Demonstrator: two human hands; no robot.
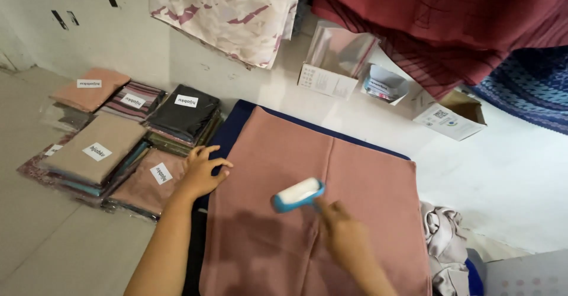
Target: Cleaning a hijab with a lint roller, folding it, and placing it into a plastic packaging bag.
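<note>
Gripping the lint roller in my right hand, I ran its white drum over the dusty-pink cloth spread flat on a navy cloth, while my left hand, fingers spread, pinned the pink edge against bunching, beside packaged folded fabrics.

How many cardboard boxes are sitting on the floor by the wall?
3: a white box holding clear bags, a small tilted box beside it, and an open box farther right. Hanging cloth may hide others.
</note>
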